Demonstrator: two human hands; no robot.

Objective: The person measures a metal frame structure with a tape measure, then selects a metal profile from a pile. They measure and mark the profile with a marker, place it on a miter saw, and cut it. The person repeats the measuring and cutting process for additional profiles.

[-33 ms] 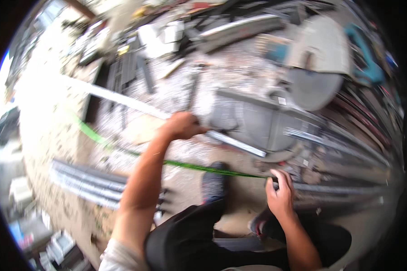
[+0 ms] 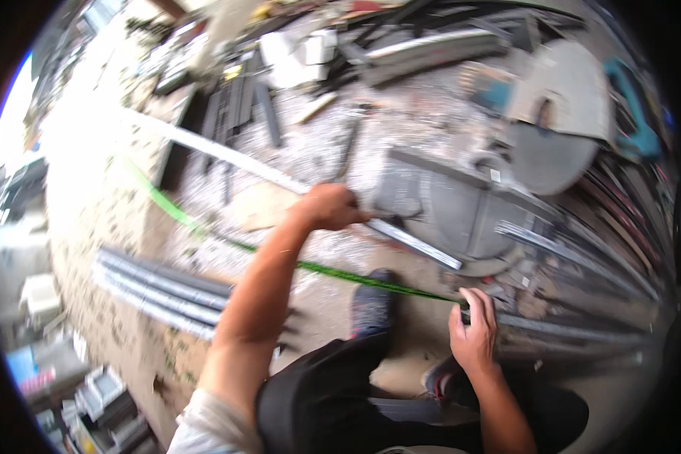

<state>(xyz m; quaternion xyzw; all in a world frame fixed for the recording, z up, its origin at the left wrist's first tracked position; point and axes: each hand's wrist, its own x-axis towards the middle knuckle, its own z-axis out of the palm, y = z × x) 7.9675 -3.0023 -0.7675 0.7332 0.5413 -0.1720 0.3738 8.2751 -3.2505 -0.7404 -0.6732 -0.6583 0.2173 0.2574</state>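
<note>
My left hand [image 2: 330, 208] is closed around a long, pale metal strip [image 2: 231, 157], which slopes from the bright far left down to a cut end near the saw base. My right hand [image 2: 474, 333], nearer to me and to the right, is curled around a tape measure whose dark case mostly hides in the fingers. From it a green tape blade [image 2: 371, 282] stretches out to the left, passing below my left forearm and fading into the glare. The blade lies apart from the strip, roughly alongside it. Motion blur softens both hands.
A cut-off saw with a large grey disc [image 2: 550, 157] and pale guard stands at the right, its grey base [image 2: 450, 204] beyond my right hand. Metal profiles [image 2: 159, 291] lie at the left. Offcuts [image 2: 318, 108] and shavings litter the far floor. My shoe [image 2: 372, 303] is below the tape.
The whole scene has slid a little to the right in the picture as the view turned. Both hands keep their holds on the strip and the tape measure.
</note>
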